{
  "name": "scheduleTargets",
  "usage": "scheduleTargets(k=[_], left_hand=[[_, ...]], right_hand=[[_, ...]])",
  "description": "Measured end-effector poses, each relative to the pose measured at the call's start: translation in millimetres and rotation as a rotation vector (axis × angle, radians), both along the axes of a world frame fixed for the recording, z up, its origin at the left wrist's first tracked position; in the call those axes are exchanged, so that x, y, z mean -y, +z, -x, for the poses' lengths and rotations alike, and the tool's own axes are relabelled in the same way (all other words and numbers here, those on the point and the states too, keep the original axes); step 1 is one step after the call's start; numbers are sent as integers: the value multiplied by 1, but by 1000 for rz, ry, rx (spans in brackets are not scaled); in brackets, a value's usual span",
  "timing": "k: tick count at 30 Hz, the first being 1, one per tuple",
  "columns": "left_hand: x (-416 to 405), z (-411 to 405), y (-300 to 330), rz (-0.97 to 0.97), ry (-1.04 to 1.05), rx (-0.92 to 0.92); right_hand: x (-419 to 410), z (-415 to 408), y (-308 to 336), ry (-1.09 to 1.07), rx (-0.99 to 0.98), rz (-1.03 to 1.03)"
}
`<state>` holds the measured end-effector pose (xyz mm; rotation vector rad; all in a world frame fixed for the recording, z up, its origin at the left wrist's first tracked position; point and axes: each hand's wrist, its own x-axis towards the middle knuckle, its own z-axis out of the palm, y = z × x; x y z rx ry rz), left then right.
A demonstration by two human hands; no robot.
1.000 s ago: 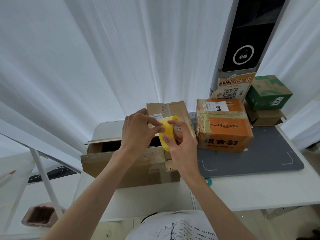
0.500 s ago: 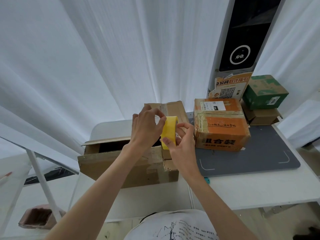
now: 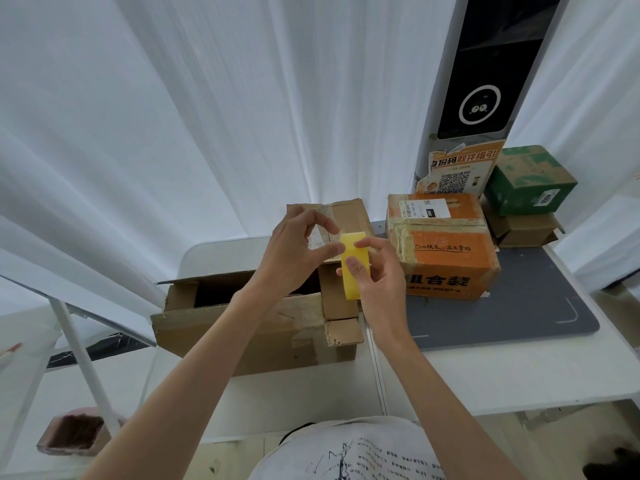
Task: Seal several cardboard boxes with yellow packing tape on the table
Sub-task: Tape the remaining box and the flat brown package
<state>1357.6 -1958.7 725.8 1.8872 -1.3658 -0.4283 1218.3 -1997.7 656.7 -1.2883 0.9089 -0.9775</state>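
A roll of yellow packing tape [image 3: 353,268] is held edge-on above an open brown cardboard box [image 3: 249,327] on the white table [image 3: 485,368]. My right hand [image 3: 377,282] grips the roll from the right, thumb across its face. My left hand [image 3: 298,254] pinches at the roll's upper left edge with thumb and forefinger. The box's flaps stand open, one raised at the back. An orange box [image 3: 443,258] wrapped in clear tape sits to the right on a grey mat [image 3: 540,306].
A green box [image 3: 530,181] rests on a small brown box [image 3: 523,230] at the back right, beside a QR-code sign [image 3: 457,168] and a tall black device [image 3: 485,71]. White curtains hang behind. A pink container [image 3: 69,431] stands on the floor at the left.
The roll has turned from showing its ring to edge-on and risen slightly. My left fingers shifted to pinch its upper edge. The view has moved a little.
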Motion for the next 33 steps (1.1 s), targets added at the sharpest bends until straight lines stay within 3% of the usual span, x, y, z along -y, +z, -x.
scheduleTargets(k=[5,11,17,24,33], left_hand=[[12,-1,4,65,72,-103],[9,-3,4,40,146,-500],[2,1,8,89,204,-635],[2,8,8,120,259,-953],[3,1,3,145,221,-909]], right_hand=[[-1,-3,10,10,50,-81],[-3,-4,19,8,132,-126],[-5,-11,26,13,138,-109],[-8,-13,34,27,197,-125],[-11,-11,38,4,196,-90]])
